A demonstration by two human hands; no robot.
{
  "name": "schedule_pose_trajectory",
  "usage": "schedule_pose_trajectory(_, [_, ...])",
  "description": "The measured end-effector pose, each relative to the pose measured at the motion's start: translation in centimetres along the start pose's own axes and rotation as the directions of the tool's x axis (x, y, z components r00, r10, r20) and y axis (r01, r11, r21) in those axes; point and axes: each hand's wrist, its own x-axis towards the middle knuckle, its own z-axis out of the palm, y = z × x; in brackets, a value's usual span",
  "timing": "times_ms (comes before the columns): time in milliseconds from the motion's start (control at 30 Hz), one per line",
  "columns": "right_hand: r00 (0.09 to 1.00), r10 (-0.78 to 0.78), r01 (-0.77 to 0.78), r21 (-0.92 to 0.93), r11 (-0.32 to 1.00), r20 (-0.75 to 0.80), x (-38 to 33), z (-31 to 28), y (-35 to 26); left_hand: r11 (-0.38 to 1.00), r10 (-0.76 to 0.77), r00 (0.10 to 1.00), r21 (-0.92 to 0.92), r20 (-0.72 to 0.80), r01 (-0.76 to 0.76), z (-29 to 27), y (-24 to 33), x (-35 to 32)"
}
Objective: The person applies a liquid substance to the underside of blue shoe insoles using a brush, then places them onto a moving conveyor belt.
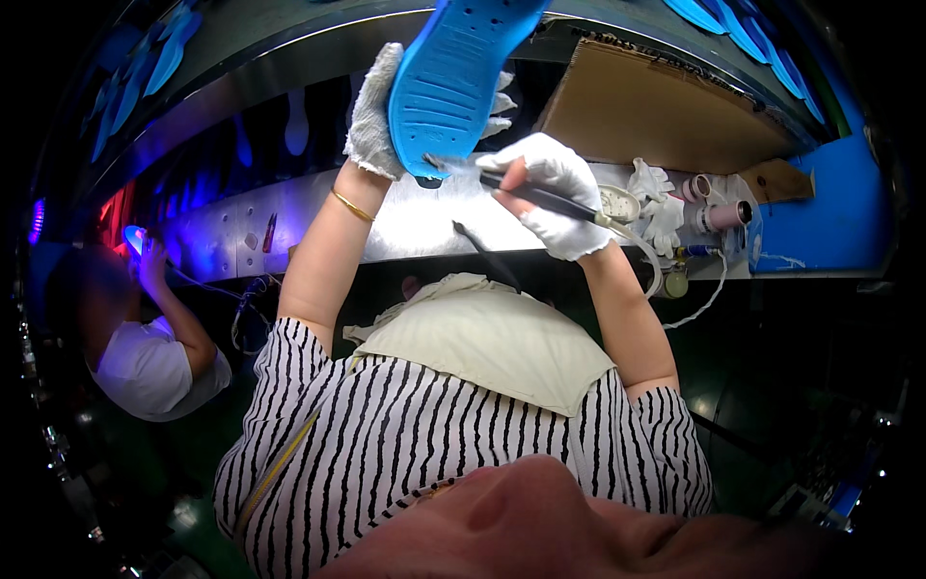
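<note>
My left hand (374, 121), in a white knitted glove, grips a blue shoe sole (446, 101) with its fingers wrapped behind it. The sole is held up and tilted, its ridged and dotted face showing, and its far end runs past the top of the picture. In my white-gloved right hand (555, 179) is a black-handled brush (552, 199), pinched like a pen. Its pale bristles are at the near end of the sole; whether they touch is hard to tell. A pale hose (648, 253) leads away from the handle's back end.
Beyond the metal bench (323, 217), a rail and belt carry blue soles (174, 48). At right are a cardboard sheet (666, 106), an oval dish (617, 203), loose gloves (664, 214) and a pink roll (728, 215). A red-handled tool (269, 233) lies left. A co-worker (154, 357) sits far left.
</note>
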Motion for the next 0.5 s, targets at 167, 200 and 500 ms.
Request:
schedule_pose_trajectory(167, [0.99, -0.083, 0.108, -0.235, 0.966, 0.116, 1.4, 0.3, 0.4, 0.98, -0.139, 0.99, 0.138, -0.032, 0.142, 1.0, -0.1, 0.9])
schedule_pose_trajectory(200, [0.989, -0.076, 0.104, -0.231, 0.967, 0.127, 1.3, 0.4, 0.8, 0.968, -0.16, 0.984, 0.184, -0.075, 0.172, 0.7, 0.0, 1.2])
schedule_pose_trajectory(500, [0.892, 0.351, -0.244, -0.349, 0.905, 0.286, 1.9, -1.0, 1.2, 0.76, -0.157, 0.862, 0.498, -0.482, 0.418, 1.0, -0.6, 1.3])
